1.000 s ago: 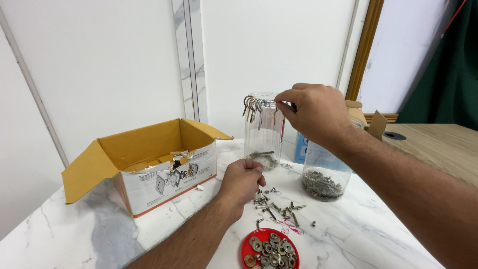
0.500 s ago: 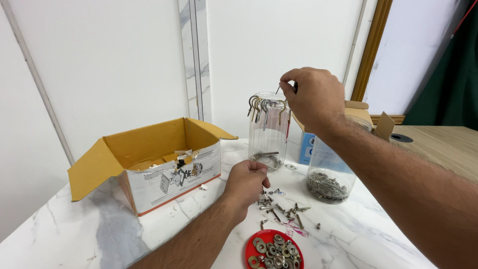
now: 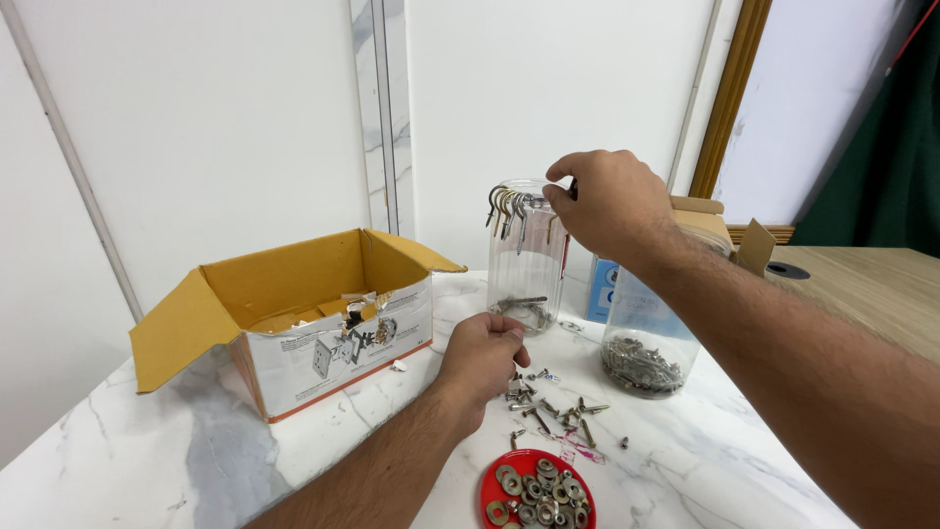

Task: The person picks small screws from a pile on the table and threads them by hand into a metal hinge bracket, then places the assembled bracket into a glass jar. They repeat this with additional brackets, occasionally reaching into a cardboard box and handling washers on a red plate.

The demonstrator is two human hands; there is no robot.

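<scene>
Hooks [image 3: 509, 208] are already hung along the tall jar [image 3: 526, 260] rim; another is pinched by the right hand [image 3: 612, 201]. Loose screws [image 3: 548, 404] remain under the closed left hand [image 3: 485, 358], contents unseen.

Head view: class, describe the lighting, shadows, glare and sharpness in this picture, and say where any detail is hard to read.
Head view: even, soft indoor light; faint shadows only under the cardboard box and left hand. Mild sheen on the tall glass jar, none strong on the marble table. Right hand at the jar rim is sharp; hooks on the rim and the loose screws are small, so their detail is unclear.
</scene>
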